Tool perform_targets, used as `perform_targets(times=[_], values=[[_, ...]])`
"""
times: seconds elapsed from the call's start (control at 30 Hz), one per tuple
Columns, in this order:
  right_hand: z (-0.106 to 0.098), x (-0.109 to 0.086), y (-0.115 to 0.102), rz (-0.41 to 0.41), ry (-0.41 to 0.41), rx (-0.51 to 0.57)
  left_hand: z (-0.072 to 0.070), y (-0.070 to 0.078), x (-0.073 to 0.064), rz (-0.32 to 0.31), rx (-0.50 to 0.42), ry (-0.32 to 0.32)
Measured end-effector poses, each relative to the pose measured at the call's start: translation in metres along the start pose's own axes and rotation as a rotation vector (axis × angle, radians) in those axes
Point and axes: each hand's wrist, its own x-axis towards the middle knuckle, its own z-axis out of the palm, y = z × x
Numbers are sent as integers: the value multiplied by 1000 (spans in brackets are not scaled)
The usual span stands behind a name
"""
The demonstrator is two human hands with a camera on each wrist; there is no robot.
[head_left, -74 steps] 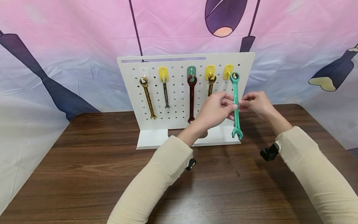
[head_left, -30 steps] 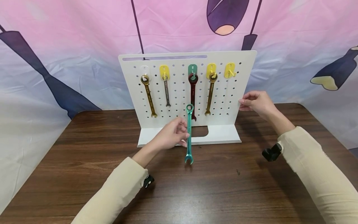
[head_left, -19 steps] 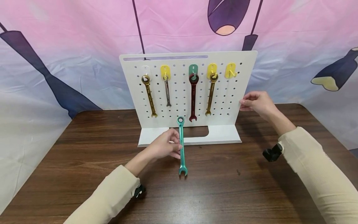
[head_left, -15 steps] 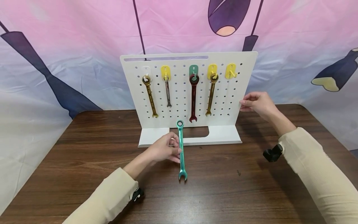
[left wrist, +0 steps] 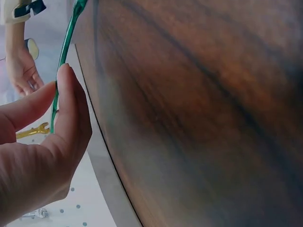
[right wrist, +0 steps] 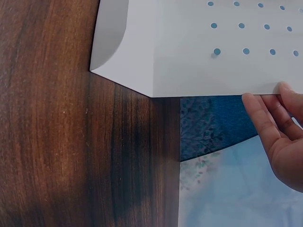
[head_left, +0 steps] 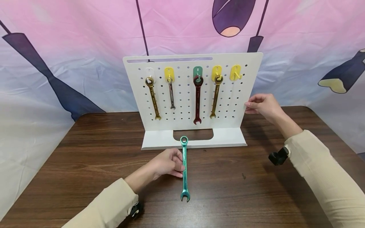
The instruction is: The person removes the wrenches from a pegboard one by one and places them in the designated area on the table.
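My left hand (head_left: pixel 166 163) pinches a green combination wrench (head_left: pixel 184 179) at mid-shank, in front of the pegboard's base. Its ratchet ring points toward the board and its forked end toward me. The left wrist view shows thumb and fingers on the green wrench (left wrist: pixel 69 33). With my right hand (head_left: pixel 265 106) I hold the right edge of the white pegboard (head_left: pixel 228 124); in the right wrist view the thumb lies at the edge of the pegboard (right wrist: pixel 180 71). A yellow hook (head_left: pixel 235 72) at the board's upper right bears no wrench.
From other hooks hang a gold wrench (head_left: pixel 154 101), a small silver wrench (head_left: pixel 171 97), a dark red wrench (head_left: pixel 197 103) and another gold wrench (head_left: pixel 215 98). The board stands on a brown wooden table (head_left: pixel 228 196), before a printed cloth backdrop (head_left: pixel 85 38).
The green wrench came off the right yellow hook in my left hand, moved left, then down toward me. My right hand stays at the board's edge.
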Motion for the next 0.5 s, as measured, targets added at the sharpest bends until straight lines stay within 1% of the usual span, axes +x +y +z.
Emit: perform_targets(times=[0.07, 0.1, 0.2, 0.3, 0.4, 0.5], values=[[7, -10, -16, 29, 16, -15, 1, -1, -1, -14, 12, 0], [10, -13, -18, 22, 31, -46, 2, -1, -2, -22, 15, 2], [29, -40, -59, 34, 34, -87, 3, -3, -3, -47, 13, 6], [44, -61, -88, 9, 23, -108, 5, -7, -3, -65, 5, 10], [50, -69, -100, 23, 37, -94, 6, -9, -3, -80, 2, 23], [51, -70, -102, 25, 37, -77, 7, -10, -2, -90, 9, 44]])
